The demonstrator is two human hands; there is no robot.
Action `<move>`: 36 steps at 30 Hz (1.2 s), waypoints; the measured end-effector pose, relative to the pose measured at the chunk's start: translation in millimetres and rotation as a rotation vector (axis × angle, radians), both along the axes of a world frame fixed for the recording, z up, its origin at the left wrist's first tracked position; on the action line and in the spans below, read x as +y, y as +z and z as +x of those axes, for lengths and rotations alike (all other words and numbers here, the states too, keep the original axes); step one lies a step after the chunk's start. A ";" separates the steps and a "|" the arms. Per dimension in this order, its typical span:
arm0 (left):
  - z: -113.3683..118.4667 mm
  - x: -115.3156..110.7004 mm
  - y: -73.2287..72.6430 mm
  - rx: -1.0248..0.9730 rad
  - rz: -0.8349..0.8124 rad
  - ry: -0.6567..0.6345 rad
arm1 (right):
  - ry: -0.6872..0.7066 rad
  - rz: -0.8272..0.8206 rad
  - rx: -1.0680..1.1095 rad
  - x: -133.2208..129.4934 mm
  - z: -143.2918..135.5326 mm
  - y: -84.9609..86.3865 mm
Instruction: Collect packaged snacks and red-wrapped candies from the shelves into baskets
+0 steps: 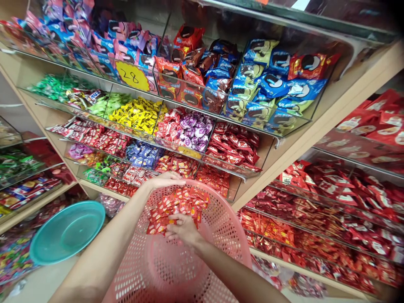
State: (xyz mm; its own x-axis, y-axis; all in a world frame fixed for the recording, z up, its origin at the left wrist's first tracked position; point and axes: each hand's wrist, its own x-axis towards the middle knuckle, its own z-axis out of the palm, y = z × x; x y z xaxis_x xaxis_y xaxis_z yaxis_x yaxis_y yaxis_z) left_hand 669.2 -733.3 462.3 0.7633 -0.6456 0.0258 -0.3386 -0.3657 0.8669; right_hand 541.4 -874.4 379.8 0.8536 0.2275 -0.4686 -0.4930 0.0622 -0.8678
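A pink perforated plastic basket (232, 219) is tilted with its mouth toward me, against the lower shelves. My left hand (164, 180) lies over its far rim, fingers hooked along the edge. Inside, a heap of small red wrapped candies (179, 202) with pale and orange spots rests against the far wall. My right hand (184, 229) reaches into the basket, its fingers curled on the near side of the heap and closed around some of the candies. Part of the basket's near side is hidden by my forearms.
Clear-fronted shelf bins rise ahead, holding blue and red snack packs (274, 84), yellow candies (137, 114) and purple-white candies (195, 128). A yellow price tag (131, 76) reads 28. A teal basin (67, 231) stands at left. More red packets (331, 185) fill shelves at right.
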 end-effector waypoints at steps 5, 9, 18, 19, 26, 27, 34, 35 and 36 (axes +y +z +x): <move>0.2 -0.2 1.2 0.010 0.001 -0.003 | 0.065 0.050 0.045 -4.5 -2.8 15.4; 1.2 -1.0 1.8 0.012 0.014 0.011 | 0.028 0.090 0.031 -1.2 0.4 19.6; 8.2 1.3 -4.7 0.009 0.039 0.047 | 0.026 -0.022 -0.079 9.0 7.5 -7.2; 8.7 1.9 -5.6 0.010 0.040 0.050 | 0.043 -0.064 -0.095 8.8 7.3 -8.4; 6.1 0.3 -0.8 0.034 0.049 0.065 | 0.248 -0.669 -0.484 -4.1 2.1 10.7; 6.0 -0.2 0.2 0.032 0.047 0.059 | 0.301 -0.825 -0.576 -5.1 1.1 14.7; 12.9 0.6 -6.0 0.038 0.028 0.071 | 0.645 -1.401 -0.887 0.6 -0.8 6.4; 13.5 0.8 -6.8 0.039 0.029 0.077 | 0.663 -1.425 -0.913 1.1 -0.6 2.8; 13.6 0.9 -6.9 0.039 0.031 0.077 | 0.676 -1.446 -0.936 1.3 -0.5 -0.1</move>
